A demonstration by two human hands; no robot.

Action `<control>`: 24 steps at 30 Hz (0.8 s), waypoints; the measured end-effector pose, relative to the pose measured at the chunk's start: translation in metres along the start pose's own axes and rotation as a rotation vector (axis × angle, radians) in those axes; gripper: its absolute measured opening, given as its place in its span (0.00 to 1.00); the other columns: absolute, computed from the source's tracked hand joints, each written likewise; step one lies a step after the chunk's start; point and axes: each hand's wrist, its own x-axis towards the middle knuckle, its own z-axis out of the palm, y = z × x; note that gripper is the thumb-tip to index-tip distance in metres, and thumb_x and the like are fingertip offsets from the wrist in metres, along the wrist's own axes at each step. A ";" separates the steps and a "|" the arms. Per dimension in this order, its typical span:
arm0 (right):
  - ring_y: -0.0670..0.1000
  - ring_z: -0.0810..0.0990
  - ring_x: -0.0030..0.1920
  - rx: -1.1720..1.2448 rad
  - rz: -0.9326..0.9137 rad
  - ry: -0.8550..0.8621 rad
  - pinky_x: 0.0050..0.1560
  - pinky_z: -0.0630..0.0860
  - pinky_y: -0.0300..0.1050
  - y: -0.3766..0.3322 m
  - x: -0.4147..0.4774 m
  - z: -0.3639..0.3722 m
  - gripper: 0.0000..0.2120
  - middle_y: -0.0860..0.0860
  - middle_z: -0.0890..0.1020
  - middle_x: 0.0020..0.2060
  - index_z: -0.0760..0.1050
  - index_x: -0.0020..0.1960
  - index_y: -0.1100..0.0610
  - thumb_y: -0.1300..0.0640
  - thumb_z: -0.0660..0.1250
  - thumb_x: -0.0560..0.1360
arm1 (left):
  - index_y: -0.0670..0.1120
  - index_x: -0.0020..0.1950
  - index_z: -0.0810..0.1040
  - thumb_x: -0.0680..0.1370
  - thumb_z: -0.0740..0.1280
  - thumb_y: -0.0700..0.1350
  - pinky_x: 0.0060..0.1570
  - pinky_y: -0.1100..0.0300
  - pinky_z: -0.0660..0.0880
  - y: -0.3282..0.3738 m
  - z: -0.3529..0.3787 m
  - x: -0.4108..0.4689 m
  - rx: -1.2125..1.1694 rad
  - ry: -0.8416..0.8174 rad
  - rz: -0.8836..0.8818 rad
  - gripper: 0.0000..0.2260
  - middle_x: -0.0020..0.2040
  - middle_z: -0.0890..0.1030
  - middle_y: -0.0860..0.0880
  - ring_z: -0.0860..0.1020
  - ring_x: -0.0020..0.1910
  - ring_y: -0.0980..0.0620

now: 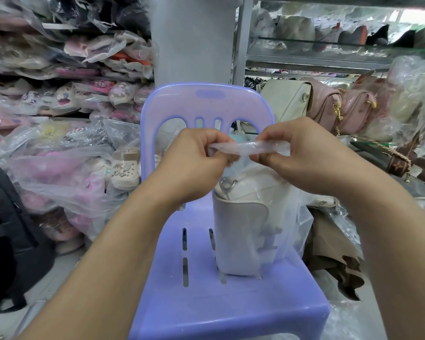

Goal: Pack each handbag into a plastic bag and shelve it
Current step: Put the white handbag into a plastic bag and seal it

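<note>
Both hands twisting shut the mouth of a clear plastic bag over a white handbag standing on a chair.

Left hand point(194, 157) and right hand point(302, 158) sit close together, each pinching the gathered top of the thin clear plastic bag point(249, 147); fingers curled round the film; cream-white soft leather-look handbag point(241, 231) stands upright inside the bag, on the seat of the lilac moulded plastic chair point(206, 303), right of centre; bagging looks nearly done, shelving not yet; film probably slippery and easily torn, so lift by supporting the handbag body from below or round its sides rather than hanging it from the twisted neck; handbag looks light, semi-soft, may topple; pink and beige handbags point(329, 104) on the shelf behind right.
</note>
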 end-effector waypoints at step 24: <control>0.41 0.81 0.45 0.084 0.000 0.088 0.50 0.75 0.34 0.002 -0.001 -0.003 0.14 0.40 0.83 0.40 0.80 0.54 0.45 0.53 0.79 0.72 | 0.46 0.51 0.85 0.74 0.77 0.42 0.50 0.70 0.78 -0.001 -0.002 0.000 -0.154 0.043 0.073 0.07 0.46 0.87 0.53 0.84 0.47 0.62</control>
